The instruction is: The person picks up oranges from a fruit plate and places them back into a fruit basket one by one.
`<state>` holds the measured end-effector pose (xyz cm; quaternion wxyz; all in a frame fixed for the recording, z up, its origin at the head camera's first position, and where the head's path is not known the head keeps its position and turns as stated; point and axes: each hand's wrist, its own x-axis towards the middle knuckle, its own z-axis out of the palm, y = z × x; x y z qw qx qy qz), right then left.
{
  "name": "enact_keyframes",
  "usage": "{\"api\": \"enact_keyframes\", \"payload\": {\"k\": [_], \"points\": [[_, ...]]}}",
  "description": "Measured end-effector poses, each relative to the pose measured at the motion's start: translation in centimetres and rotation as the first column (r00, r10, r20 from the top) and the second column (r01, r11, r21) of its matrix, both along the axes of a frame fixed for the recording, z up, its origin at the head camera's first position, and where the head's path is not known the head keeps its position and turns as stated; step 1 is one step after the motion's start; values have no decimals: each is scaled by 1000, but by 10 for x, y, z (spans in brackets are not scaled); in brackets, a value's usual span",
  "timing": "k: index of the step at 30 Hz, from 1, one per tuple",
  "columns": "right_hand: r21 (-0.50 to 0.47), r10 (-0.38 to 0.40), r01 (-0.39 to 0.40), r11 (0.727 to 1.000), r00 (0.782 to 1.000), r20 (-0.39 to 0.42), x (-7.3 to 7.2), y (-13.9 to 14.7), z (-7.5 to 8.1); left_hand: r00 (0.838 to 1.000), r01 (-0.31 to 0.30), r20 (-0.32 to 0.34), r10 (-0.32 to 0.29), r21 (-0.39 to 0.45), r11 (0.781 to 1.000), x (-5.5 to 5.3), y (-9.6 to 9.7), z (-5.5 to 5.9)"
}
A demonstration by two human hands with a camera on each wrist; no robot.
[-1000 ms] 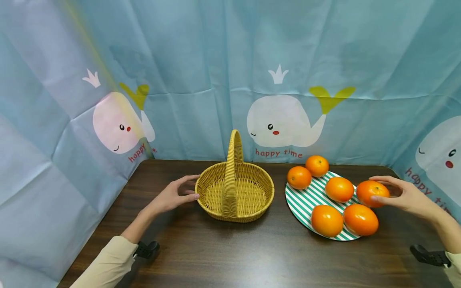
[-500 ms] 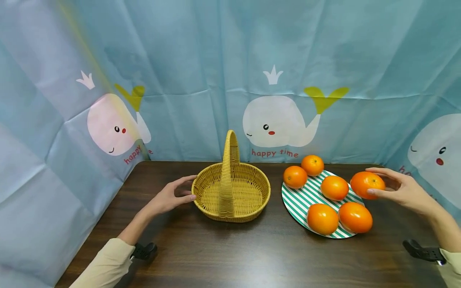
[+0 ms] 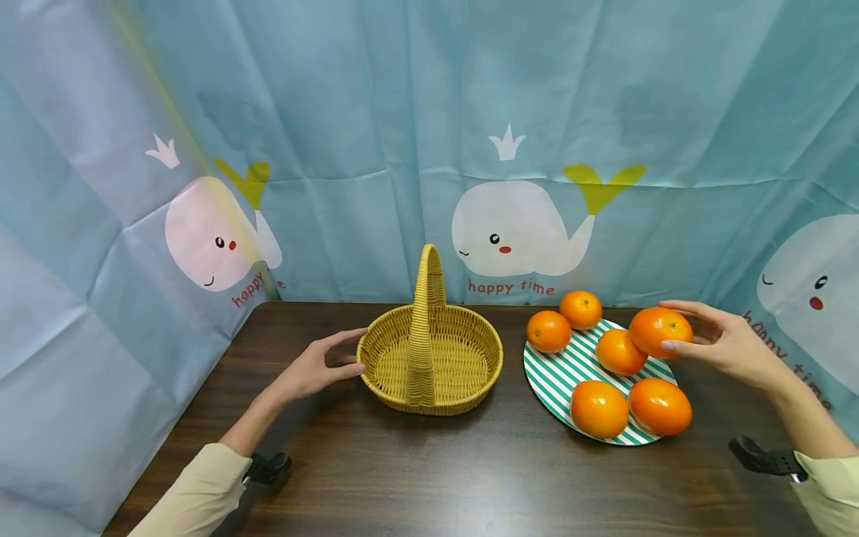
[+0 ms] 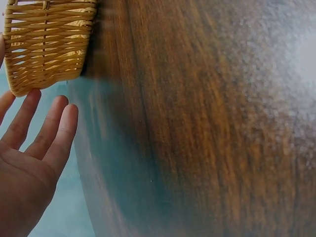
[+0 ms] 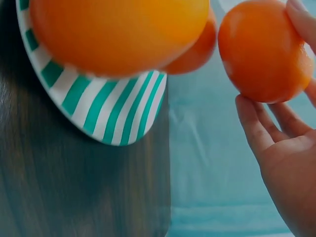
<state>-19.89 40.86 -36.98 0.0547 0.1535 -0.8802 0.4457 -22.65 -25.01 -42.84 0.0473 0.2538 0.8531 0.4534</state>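
Note:
In the head view my right hand (image 3: 728, 343) holds an orange (image 3: 656, 330) by its right side, between thumb and fingers. This orange is raised over the right part of a green-and-white striped plate (image 3: 552, 377); in the right wrist view the fingertips (image 5: 245, 106) press its underside. Several more oranges lie on the plate, among them a large one (image 3: 599, 409) at the front. My left hand (image 3: 315, 369) is at the left end of a yellow wicker basket (image 3: 463, 403), fingers extended and fingertips touching its side. The basket stands upright, with nothing inside and its tall handle (image 3: 420, 335) up.
All of this stands on a dark brown wooden table (image 3: 463, 477). A pale blue curtain (image 3: 349, 224) printed with whales hangs along the back and both sides. Two smaller oranges (image 3: 581, 309) sit at the plate's far edge.
My right hand has lifted the orange off the right side of the plate and moved it up and to the left. The left hand has stayed at the basket. The head view has shifted slightly.

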Motion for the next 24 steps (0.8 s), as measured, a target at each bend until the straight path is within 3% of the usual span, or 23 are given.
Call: {"api": "enact_keyframes", "payload": {"k": [5, 17, 24], "points": [[11, -8, 8, 1000, 1000, -23, -4, -14, 5, 1000, -6, 10, 6, 2, 1000, 0, 0, -1], [-26, 137, -138, 990, 990, -25, -18, -49, 15, 999, -15, 40, 14, 22, 1000, 0, -1, 2], [-56, 148, -148, 987, 989, 5, -26, -68, 15, 999, -8, 43, 7, 28, 1000, -1, 0, 0]]}}
